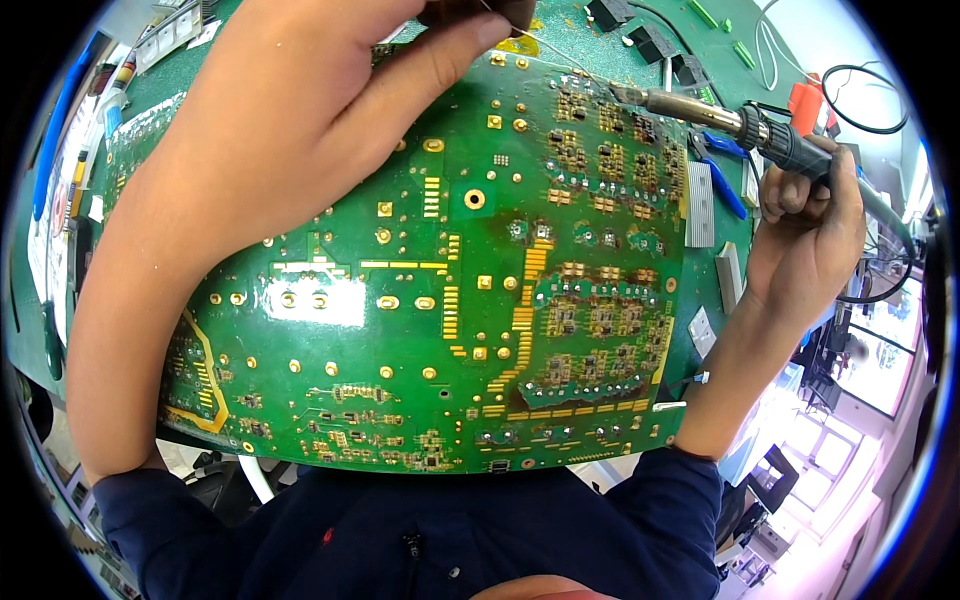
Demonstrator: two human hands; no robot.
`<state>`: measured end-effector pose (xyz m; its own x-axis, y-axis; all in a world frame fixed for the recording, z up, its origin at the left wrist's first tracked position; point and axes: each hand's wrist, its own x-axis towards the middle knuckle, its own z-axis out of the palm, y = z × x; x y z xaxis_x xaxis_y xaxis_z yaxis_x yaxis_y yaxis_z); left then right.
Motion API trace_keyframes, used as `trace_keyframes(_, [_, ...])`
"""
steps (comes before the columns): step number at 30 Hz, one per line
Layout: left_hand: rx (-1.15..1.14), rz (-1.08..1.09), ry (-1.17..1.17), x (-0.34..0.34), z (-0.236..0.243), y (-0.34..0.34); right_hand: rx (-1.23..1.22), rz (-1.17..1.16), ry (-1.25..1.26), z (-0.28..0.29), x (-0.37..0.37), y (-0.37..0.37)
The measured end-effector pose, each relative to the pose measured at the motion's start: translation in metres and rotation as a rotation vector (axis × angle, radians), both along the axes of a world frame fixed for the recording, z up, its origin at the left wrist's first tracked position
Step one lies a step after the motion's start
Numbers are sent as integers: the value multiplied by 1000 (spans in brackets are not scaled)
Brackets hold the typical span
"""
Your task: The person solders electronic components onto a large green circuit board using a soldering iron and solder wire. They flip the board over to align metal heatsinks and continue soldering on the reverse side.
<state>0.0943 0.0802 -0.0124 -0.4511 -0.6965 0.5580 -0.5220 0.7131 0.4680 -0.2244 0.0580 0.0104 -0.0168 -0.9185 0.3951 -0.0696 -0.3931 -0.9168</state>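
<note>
A large green circuit board (370,335) with gold pads and small parts lies in front of me. My left hand (330,110) reaches across its upper left, thumb and fingers closed on a thin solder wire (552,48); some fingertips are hidden near the top edge. The wire runs right toward the tip of a soldering iron (715,115). With its fingers wrapped round the iron's dark handle, my right hand (812,225) is beyond the board's right edge. The iron's tip is over the small parts at the board's upper right; contact between tip, wire and board is unclear.
Blue-handled pliers (727,180) and a grey ribbed metal piece (699,205) lie right of the board. Black blocks (652,43) and an orange object (806,105) sit farther back on the green bench mat. A black cable (872,98) loops at the far right.
</note>
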Motion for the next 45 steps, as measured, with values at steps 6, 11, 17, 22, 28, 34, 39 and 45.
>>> trace_keyframes(6, [-59,4,62,1,-6,-3,10,50,-4,1,0,0])
trace_keyframes(11, [-63,19,69,2,-9,-7,3,18,-1,0,1,0])
trace_keyframes(17, [-94,2,42,2,-2,-3,-11,-23,32,0,3,2])
trace_keyframes(22, [-113,5,32,-1,1,-1,-7,13,7,1,6,3])
trace_keyframes(28, [-97,7,43,0,-2,-2,-9,-16,-2,1,8,4])
trace_keyframes(34, [-82,-27,65,4,-9,-10,6,-18,24,1,5,3])
trace_keyframes(39, [-72,-33,86,9,-15,-13,11,18,15,2,5,3])
trace_keyframes(45, [-82,-69,100,4,-8,-10,18,-1,12,1,3,-1])
